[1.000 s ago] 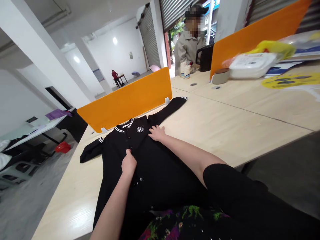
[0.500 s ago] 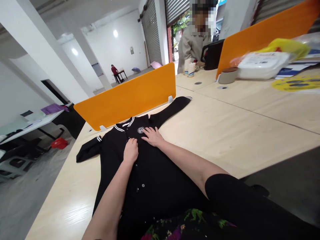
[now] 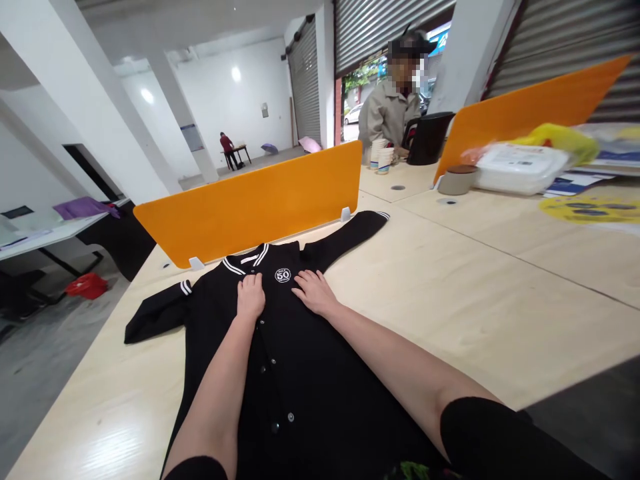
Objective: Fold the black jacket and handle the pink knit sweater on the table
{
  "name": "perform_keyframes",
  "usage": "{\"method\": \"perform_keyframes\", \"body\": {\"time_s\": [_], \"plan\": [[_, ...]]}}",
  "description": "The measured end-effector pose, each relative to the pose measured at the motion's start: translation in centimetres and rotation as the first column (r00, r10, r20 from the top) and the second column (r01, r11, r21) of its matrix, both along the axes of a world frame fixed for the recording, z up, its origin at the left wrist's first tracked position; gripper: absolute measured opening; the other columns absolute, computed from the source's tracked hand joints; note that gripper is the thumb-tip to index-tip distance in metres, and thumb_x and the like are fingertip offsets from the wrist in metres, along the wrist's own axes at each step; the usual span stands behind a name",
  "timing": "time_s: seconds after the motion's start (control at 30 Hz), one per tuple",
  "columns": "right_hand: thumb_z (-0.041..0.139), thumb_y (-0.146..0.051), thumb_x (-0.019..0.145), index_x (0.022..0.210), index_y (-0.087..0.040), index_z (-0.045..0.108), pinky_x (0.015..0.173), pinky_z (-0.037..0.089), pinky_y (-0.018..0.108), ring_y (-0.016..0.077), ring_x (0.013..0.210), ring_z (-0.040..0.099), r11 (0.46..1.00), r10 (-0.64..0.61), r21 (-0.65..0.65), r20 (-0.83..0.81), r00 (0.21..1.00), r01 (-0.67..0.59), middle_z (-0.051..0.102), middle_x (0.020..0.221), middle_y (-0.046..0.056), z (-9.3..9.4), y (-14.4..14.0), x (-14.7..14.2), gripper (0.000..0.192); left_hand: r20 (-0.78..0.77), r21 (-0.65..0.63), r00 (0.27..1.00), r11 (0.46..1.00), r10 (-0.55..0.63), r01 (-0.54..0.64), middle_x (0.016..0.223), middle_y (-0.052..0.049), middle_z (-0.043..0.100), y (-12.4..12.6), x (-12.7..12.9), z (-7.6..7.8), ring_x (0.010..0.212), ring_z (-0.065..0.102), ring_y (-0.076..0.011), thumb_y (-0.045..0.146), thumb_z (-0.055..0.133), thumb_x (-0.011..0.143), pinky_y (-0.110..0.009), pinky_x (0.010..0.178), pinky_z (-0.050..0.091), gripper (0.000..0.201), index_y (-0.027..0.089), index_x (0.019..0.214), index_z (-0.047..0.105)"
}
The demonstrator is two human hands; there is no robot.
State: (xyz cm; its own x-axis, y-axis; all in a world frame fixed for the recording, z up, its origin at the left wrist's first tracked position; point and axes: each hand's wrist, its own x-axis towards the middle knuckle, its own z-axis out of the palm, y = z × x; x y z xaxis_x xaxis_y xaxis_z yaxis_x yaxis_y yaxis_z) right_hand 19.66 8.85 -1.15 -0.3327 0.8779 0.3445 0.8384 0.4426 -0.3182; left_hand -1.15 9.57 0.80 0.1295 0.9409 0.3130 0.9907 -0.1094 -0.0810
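A black jacket (image 3: 320, 373) lies spread on the light wooden table (image 3: 480, 293), its sleeves stretched out to both sides. White stripes edge its collar and cuffs, and a round white "50" badge sits on the chest. Snap buttons run down the front, which is partly undone. Just below the collar, my left hand (image 3: 251, 297) is closed on the front edge, fingers together and curled. My right hand (image 3: 316, 293) rests flat on the chest beside the badge, fingers spread, holding nothing.
An orange divider (image 3: 250, 213) stands behind the collar. Farther right are paper cups (image 3: 384, 161), a roll of tape (image 3: 458, 180), a white plastic package (image 3: 523, 170) and a second orange divider (image 3: 530, 110). A person in a beige jacket (image 3: 385, 113) stands across the table.
My left hand has moved up the front edge toward the collar. The right hand has slid off the badge to the right, so the badge now shows fully. The view has shifted.
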Motion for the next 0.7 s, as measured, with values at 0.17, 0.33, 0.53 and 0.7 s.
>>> {"method": "perform_keyframes", "body": {"time_s": [0.17, 0.33, 0.53, 0.7], "plan": [[0.032, -0.038, 0.098, 0.134, -0.021, 0.048, 0.109, 0.021, 0.055, 0.0267, 0.137, 0.027, 0.987, -0.142, -0.069, 0.007, 0.990, 0.142, 0.040, 0.147, 0.008, 0.0, 0.5, 0.1, 0.043, 0.069, -0.162, 0.994, 0.984, 0.090, -0.078, 0.154, -0.003, 0.030, 1.6, -1.5, -1.1, 0.141, 0.023, -0.0303, 0.035, 0.027, 0.092, -0.054, 0.112, 0.023, 0.054, 0.024, 0.145, 0.034], [0.027, -0.032, 0.099, 0.135, -0.023, 0.047, 0.107, 0.026, 0.051, 0.0255, 0.136, 0.029, 0.967, -0.227, -0.107, 0.043, 0.973, 0.230, 0.040, 0.147, 0.006, 0.4, 2.6, 0.9, 0.042, 0.116, -0.217, 0.982, 0.969, 0.148, -0.120, 0.156, 0.000, 0.025, 2.5, -2.0, -1.2, 0.143, 0.017, -0.0302, 0.040, 0.020, 0.093, -0.054, 0.114, 0.017, 0.058, 0.022, 0.147, 0.030], [0.023, -0.039, 0.099, 0.125, -0.027, 0.055, 0.096, 0.033, 0.047, 0.0270, 0.122, 0.041, 0.963, -0.249, -0.073, 0.109, 0.962, 0.258, 0.049, 0.138, 0.005, 1.2, 4.9, 3.9, 0.043, 0.116, -0.226, 0.982, 0.967, 0.146, -0.117, 0.156, -0.001, 0.025, 2.3, -1.8, -0.9, 0.142, 0.017, -0.0306, 0.040, 0.018, 0.093, -0.055, 0.114, 0.017, 0.059, 0.020, 0.147, 0.030], [0.028, -0.036, 0.098, 0.102, -0.021, 0.062, 0.087, 0.031, 0.041, 0.0251, 0.103, 0.047, 0.948, -0.317, 0.095, 0.213, 0.924, 0.303, 0.061, 0.109, 0.010, 1.0, 4.8, 7.8, 0.037, 0.115, -0.226, 0.981, 0.966, 0.157, -0.128, 0.156, -0.001, 0.025, 2.3, -1.7, -1.1, 0.142, 0.017, -0.0306, 0.040, 0.019, 0.093, -0.055, 0.114, 0.018, 0.058, 0.022, 0.147, 0.030]]}}
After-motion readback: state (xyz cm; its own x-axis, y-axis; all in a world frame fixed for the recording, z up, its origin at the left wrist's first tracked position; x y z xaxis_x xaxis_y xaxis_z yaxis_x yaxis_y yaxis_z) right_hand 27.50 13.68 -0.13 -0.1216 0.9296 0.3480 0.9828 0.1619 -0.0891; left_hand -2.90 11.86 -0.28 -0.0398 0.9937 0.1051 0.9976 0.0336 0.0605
